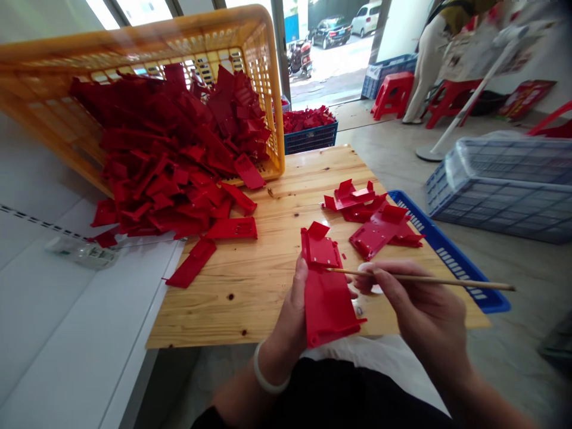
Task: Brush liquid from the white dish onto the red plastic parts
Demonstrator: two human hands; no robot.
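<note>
Gripped a red plastic part above the wooden table in the left hand, pinched a thin stick against it in the right hand, apparently mid-piece, with a small pile perhaps done, a big heap likely left.

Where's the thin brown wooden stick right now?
In the head view, the thin wooden stick is in the right hand, its tip at the long red plastic piece in the left hand.
</note>
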